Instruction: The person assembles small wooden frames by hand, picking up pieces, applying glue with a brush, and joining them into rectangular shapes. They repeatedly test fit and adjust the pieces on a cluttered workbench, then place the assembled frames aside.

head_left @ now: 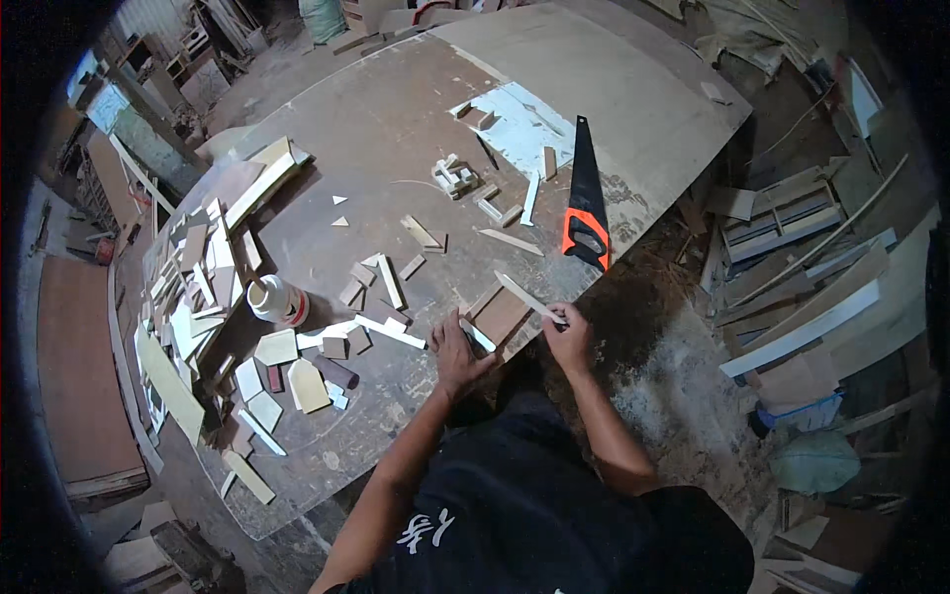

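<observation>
My left hand (459, 358) lies at the near edge of the bench, its fingers closed against a short pale wood strip (478, 336). That strip sits along the left side of a small brown board (500, 315). To the right, my right hand (568, 342) grips the near end of a longer pale wood strip (527, 296), whose far end is cut to a point. This strip slants over the board's right side. Something small and dark shows at my right fingertips; its kind is unclear. A handsaw (586, 208) with an orange and black handle lies just beyond my right hand.
Wood offcuts (276, 346) are heaped on the left of the workbench (386, 129), around a white glue bottle (278, 300). A small stack of wood blocks (454, 176) stands farther back, near a white sheet (520, 124). Wooden frames (782, 223) lean beyond the right edge.
</observation>
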